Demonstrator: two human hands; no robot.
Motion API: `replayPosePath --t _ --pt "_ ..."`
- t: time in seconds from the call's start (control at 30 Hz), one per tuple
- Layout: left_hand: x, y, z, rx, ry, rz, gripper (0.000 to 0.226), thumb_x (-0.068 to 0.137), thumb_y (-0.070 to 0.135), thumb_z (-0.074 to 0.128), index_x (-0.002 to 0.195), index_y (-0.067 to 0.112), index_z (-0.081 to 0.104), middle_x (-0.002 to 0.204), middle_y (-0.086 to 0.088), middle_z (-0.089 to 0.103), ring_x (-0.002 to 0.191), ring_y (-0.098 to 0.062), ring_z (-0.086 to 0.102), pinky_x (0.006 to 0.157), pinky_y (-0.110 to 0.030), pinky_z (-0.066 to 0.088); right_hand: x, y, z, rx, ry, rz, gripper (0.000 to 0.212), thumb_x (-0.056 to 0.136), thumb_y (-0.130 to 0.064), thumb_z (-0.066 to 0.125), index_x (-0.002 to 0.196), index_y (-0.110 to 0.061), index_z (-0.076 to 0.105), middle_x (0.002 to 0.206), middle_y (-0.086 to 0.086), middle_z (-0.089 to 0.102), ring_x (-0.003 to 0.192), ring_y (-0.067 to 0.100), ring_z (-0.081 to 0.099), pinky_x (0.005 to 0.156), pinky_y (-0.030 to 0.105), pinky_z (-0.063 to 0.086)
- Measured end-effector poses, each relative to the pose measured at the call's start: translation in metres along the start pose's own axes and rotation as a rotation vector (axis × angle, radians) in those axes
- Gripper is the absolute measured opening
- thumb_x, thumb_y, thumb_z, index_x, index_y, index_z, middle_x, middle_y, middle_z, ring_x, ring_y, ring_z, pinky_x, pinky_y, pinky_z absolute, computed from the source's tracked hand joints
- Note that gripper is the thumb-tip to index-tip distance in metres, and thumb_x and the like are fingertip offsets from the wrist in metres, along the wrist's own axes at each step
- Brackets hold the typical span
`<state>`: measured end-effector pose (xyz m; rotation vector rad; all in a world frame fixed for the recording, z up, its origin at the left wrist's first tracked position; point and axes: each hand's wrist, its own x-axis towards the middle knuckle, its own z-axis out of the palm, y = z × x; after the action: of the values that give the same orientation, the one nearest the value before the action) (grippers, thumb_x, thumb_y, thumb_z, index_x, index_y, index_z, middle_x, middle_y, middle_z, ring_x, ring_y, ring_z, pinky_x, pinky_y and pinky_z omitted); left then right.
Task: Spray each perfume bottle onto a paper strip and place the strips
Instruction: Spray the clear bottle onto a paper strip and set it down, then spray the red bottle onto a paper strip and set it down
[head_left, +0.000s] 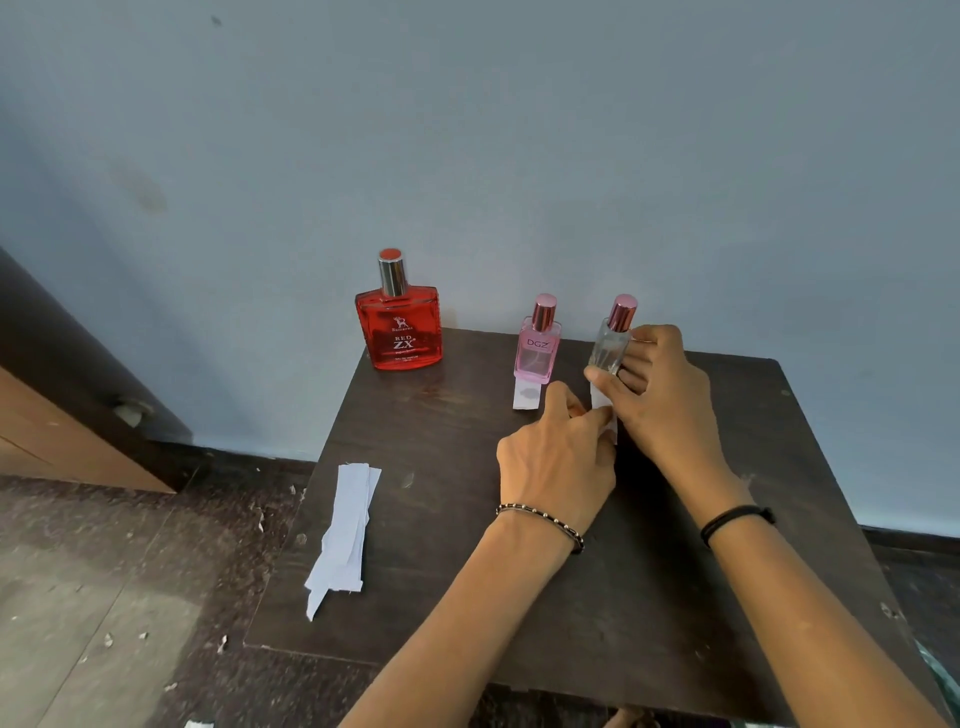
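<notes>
Paper strips (342, 530) lie in a loose pile at the near left edge of the dark counter (597, 597), part of the pile overhanging the edge. Farther in, the left hand (556, 457) rests palm down with its fingers (589, 415) pinched together on a single strip (605, 410), pressing it flat. The right hand (665, 389) has its fingers clamped around the clear bottle (609, 348), which stands at the far end of that strip, seemingly being set on it. To do this well, the person should hold the strip taut and still while the bottle comes down squarely on its end, so the paper is pinned without curling. Just left, the pink bottle (537, 351) already stands on its own strip (525, 397). It looks mostly empty, as does the clear one, though the levels are hard to judge. At the far left corner the red bottle (399, 332), apparently nearly full, stands near the wall (519, 130) with no strip under it, so that one appears still to be done.
</notes>
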<state>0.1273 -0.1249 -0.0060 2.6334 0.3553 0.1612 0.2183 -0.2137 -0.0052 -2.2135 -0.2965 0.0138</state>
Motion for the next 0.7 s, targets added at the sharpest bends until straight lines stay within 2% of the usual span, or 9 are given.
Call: replayPosePath --t 0.03,0.1,0.2,0.3,0.37,0.53,0.6,0.7 --pt "0.0 0.0 -0.001 -0.008 -0.002 -0.002 0.027 0.1 0.039 0.049 0.124 0.035 0.062 0.123 0.005 0.049 0.065 -0.019 0.049 0.054 -0.027 0.03 -0.003 0.001 -0.001 0.011 0.0 0.013 0.067 0.086 -0.025 0.077 0.139 -0.013 0.039 0.141 0.009 0.057 0.126 0.021 0.058 0.101 0.028 0.047" --pt "-0.001 0.0 -0.004 -0.033 0.0 -0.01 0.027 0.1 0.039 0.049 0.122 0.036 0.064 0.121 0.007 0.05 0.069 -0.021 0.056 0.052 -0.026 0.028 -0.012 0.003 -0.004 0.02 0.019 0.032 0.069 0.086 -0.022 0.076 0.142 -0.012 0.036 0.143 0.009 0.055 0.128 0.022 0.057 0.102 0.029 0.045" --pt "-0.003 0.0 -0.007 -0.071 0.008 -0.011 0.031 0.1 0.034 0.048 0.125 0.036 0.066 0.12 0.007 0.054 0.082 -0.026 0.066 0.057 -0.028 0.033 -0.031 0.006 -0.009 0.024 0.075 0.06 0.069 0.088 -0.019 0.073 0.144 -0.013 0.033 0.14 0.007 0.058 0.125 0.018 0.059 0.096 0.018 0.041" --pt "-0.007 -0.002 -0.01 -0.097 0.042 -0.007 0.034 0.1 0.027 0.049 0.129 0.035 0.065 0.121 0.008 0.06 0.094 -0.024 0.067 0.065 -0.031 0.041 -0.055 0.007 -0.01 0.095 0.102 0.092 0.065 0.09 -0.012 0.071 0.143 -0.015 0.034 0.135 0.004 0.062 0.115 0.006 0.06 0.084 0.002 0.038" --pt "-0.011 -0.005 -0.014 -0.098 0.056 -0.023 0.034 0.099 0.025 0.048 0.127 0.034 0.066 0.119 0.008 0.063 0.099 -0.023 0.066 0.07 -0.033 0.046 -0.071 0.005 -0.009 0.136 0.101 0.105 0.064 0.09 -0.01 0.07 0.143 -0.017 0.035 0.132 0.002 0.063 0.106 -0.001 0.058 0.075 -0.001 0.038" --pt "-0.028 -0.017 -0.031 -0.098 0.129 -0.09 0.031 0.097 0.026 0.049 0.12 0.036 0.067 0.112 0.009 0.069 0.099 -0.021 0.066 0.076 -0.033 0.05 -0.104 -0.012 0.002 0.146 0.096 0.05 0.06 0.089 -0.013 0.071 0.139 -0.019 0.04 0.126 -0.004 0.065 0.097 -0.005 0.059 0.067 -0.008 0.039" --pt "-0.033 -0.024 -0.038 -0.094 0.166 -0.117 0.03 0.097 0.027 0.049 0.119 0.036 0.067 0.111 0.01 0.07 0.098 -0.019 0.066 0.075 -0.032 0.047 -0.11 -0.021 0.007 0.133 0.081 0.015 0.057 0.088 -0.015 0.072 0.137 -0.021 0.042 0.125 -0.008 0.062 0.092 -0.008 0.057 0.066 -0.009 0.038" --pt "-0.038 -0.036 -0.048 -0.064 0.214 -0.125 0.029 0.098 0.027 0.049 0.119 0.036 0.068 0.109 0.011 0.072 0.097 -0.018 0.067 0.07 -0.029 0.045 -0.114 -0.033 0.012 0.12 0.054 -0.02 0.054 0.089 -0.018 0.073 0.134 -0.023 0.044 0.112 -0.016 0.059 0.077 -0.016 0.054 0.063 -0.007 0.039"
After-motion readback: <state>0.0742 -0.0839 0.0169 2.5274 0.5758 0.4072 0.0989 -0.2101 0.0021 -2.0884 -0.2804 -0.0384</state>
